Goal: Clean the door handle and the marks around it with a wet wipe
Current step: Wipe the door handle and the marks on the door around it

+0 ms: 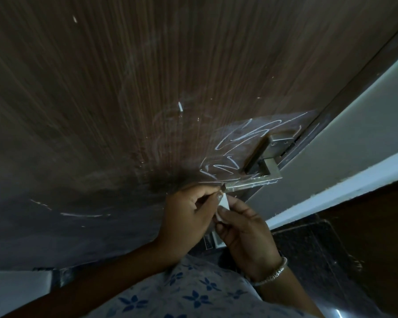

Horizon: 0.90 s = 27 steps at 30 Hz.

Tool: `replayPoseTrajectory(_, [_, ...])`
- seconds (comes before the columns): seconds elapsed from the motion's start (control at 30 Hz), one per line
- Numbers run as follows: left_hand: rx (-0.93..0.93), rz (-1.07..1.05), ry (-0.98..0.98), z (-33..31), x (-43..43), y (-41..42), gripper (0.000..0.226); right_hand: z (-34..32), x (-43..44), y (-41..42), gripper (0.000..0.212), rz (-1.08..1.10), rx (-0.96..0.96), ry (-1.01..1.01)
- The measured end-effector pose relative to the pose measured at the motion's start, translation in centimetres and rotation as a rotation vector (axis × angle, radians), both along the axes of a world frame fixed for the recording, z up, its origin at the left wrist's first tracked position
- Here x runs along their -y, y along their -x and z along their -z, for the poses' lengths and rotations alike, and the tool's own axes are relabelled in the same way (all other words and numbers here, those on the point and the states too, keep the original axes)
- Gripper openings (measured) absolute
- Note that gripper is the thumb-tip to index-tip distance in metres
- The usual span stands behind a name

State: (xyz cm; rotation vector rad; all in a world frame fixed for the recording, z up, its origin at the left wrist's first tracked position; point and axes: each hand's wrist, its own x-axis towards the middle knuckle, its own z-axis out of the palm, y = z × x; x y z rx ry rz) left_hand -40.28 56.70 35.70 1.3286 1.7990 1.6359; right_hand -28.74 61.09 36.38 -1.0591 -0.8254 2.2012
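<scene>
A dark brown wooden door (124,99) fills the view. Its square metal door handle (260,177) sits at the right, near the door's edge. White scribbled marks (246,138) cover the wood around and left of the handle. Just below the handle's free end, my left hand (189,214) and my right hand (246,230) meet, both pinching a small white wet wipe (223,206) between their fingertips. Under the hands, part of a printed packet (213,241) shows; which hand holds it I cannot tell. On my right wrist is a silver bangle (274,273).
More faint white streaks (81,214) run across the door at lower left, and one short mark (180,106) lies higher up. The door frame and a pale wall (354,134) stand at the right. Dark speckled floor (308,244) lies below.
</scene>
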Motion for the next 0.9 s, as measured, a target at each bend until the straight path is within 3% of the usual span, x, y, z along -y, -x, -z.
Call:
replayPoseTrajectory(0.1, [-0.02,-0.047,-0.035,-0.5,-0.2,0.1,0.019,-0.7,-0.5,0.5,0.012,0.03,-0.06,0.013])
replayPoseTrajectory(0.27, [-0.029,0.004,-0.066,-0.8,-0.1,0.3,0.018,-0.5,-1.0,0.1,0.015,0.091,-0.168,0.132])
replayPoseTrajectory(0.37, [-0.015,0.02,-0.062,-0.8,-0.1,0.4,0.016,-0.2,-1.2,-0.9,0.021,0.174,-0.112,0.142])
replayPoseTrajectory(0.5, [-0.02,0.071,-0.059,-0.8,-0.1,0.6,0.017,-0.8,-0.9,-3.3,0.021,0.141,0.269,-0.351])
replayPoseTrajectory(0.6, [-0.034,0.082,-0.061,-0.8,-0.2,0.7,0.016,-1.9,-0.9,-5.1,0.03,0.19,0.447,-0.713])
replayPoseTrajectory(0.7, [-0.034,0.093,-0.055,-0.9,-0.3,0.8,0.014,-3.6,-2.2,-6.4,0.012,0.234,0.757,-1.154])
replayPoseTrajectory(0.77, [-0.043,0.093,-0.044,-1.1,-0.4,0.7,0.012,-4.7,-3.5,-6.7,0.014,0.25,0.947,-1.449])
replayPoseTrajectory(0.9, [-0.042,0.087,-0.036,-1.1,-0.4,0.8,0.011,-5.1,-5.6,-5.4,0.026,0.137,1.207,-1.721])
